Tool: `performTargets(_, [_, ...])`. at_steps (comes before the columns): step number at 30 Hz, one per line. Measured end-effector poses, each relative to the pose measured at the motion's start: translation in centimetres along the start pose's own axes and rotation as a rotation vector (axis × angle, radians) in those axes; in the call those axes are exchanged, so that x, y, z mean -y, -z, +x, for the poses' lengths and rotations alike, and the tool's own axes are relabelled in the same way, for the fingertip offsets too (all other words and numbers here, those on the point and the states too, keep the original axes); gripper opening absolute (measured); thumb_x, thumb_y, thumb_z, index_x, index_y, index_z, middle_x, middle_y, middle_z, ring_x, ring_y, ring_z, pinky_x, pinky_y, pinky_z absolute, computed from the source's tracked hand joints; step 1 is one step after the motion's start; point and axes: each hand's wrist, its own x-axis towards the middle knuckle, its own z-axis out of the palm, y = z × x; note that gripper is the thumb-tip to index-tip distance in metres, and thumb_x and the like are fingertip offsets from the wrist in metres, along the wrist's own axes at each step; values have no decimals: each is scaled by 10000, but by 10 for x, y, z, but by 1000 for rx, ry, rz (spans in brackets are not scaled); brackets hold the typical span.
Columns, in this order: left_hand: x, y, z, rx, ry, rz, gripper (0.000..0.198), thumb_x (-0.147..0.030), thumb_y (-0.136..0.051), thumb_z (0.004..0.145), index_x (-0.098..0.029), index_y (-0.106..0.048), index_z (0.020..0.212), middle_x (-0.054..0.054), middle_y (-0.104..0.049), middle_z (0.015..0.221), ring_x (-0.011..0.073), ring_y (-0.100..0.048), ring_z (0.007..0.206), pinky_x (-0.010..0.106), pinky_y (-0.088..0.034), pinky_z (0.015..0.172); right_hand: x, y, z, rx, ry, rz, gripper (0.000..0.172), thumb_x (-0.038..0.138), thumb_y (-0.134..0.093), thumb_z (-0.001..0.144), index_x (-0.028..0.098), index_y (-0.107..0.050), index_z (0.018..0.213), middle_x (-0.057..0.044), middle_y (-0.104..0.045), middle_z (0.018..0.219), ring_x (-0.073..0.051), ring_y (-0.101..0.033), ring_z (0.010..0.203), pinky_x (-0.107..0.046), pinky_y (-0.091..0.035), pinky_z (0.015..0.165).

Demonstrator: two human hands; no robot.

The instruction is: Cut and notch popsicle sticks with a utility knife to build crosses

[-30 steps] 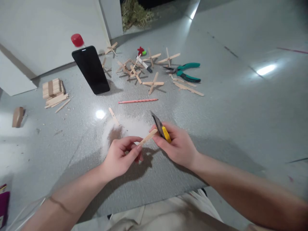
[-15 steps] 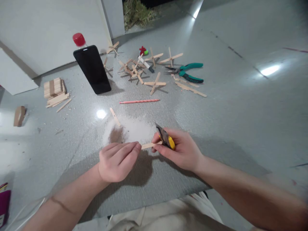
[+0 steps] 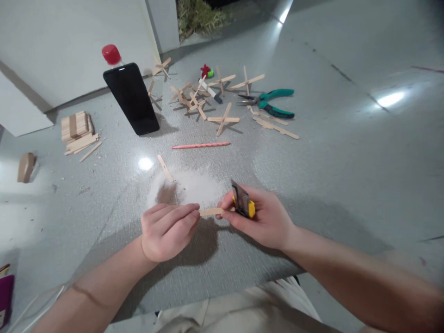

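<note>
A wooden craft stick (image 3: 211, 212) is stretched level between my two hands. My left hand (image 3: 169, 231) pinches its left end. At the other end, the thumb and forefinger of my right hand (image 3: 262, 212) grip the stick. That same hand also keeps a black and yellow utility knife (image 3: 243, 201) in its palm, the blade pointing up and away. Below the hands lies a patch of pale dust (image 3: 199, 185) on the grey surface. A notched craft stick (image 3: 165, 167) rests at the far edge of that dust.
A pink pencil (image 3: 201, 145) lies ahead. Beyond it are several crossed-stick pieces (image 3: 224, 120), a glue tube (image 3: 210, 90) and green-handled pliers (image 3: 270, 102). A black phone (image 3: 133, 101) leans on a red-capped bottle (image 3: 111, 54). At left is a stack of sticks (image 3: 75, 126).
The knife has turned slightly in my right hand and shifted a little to the right. My left hand has slid slightly left, so more of the stick shows.
</note>
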Motion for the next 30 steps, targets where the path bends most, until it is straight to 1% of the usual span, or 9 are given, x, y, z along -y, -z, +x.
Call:
performTargets(5, [0, 0, 0, 9, 14, -19, 146, -117, -752, 822, -198, -677, 918, 22, -801, 889, 133, -748, 658, 214, -546, 556, 0, 2, -1, -16, 44, -69, 77, 241, -692, 837, 219, -621, 817, 5, -698, 704, -130, -661, 592, -238, -529, 568])
performTargets(11, [-1, -2, 2, -2, 40, -61, 153, -162, -784, 811, -199, -672, 908, 11, -794, 850, 125, -735, 631, 212, -551, 557, -1, 1, 0, -17, 47, -100, 83, 252, -688, 846, 220, -620, 811, 16, -689, 678, -117, -636, 556, -220, -509, 538])
performTargets(16, [-1, -3, 1, 8, 109, -101, 176, -136, -759, 819, -209, -663, 947, -5, -788, 845, 123, -738, 653, 216, -566, 603, -1, 0, 1, -15, 29, -106, 85, 259, -680, 854, 220, -618, 809, 25, -674, 659, -113, -622, 541, -214, -489, 522])
performTargets(21, [-2, -5, -2, 17, 171, -151, 216, -110, -758, 801, -201, -656, 969, 6, -786, 852, 125, -724, 644, 225, -552, 605, -2, 0, 1, -35, 42, -167, 83, 273, -674, 861, 219, -628, 818, 22, -672, 668, -117, -611, 558, -222, -478, 536])
performTargets(25, [-3, -6, -1, 20, 260, -211, 171, -118, -727, 825, -209, -654, 950, -3, -772, 811, 130, -732, 683, 226, -562, 632, -4, -1, 2, -60, 59, -254, 102, 295, -675, 867, 218, -632, 816, 17, -659, 673, -123, -590, 571, -230, -452, 534])
performTargets(30, [-4, -7, -1, 14, 340, -278, 118, -155, -714, 844, -223, -670, 931, 0, -767, 790, 141, -734, 694, 242, -576, 646, -5, -2, 2, -52, 55, -250, 77, 275, -657, 873, 220, -631, 826, 22, -656, 684, -118, -581, 578, -230, -452, 555])
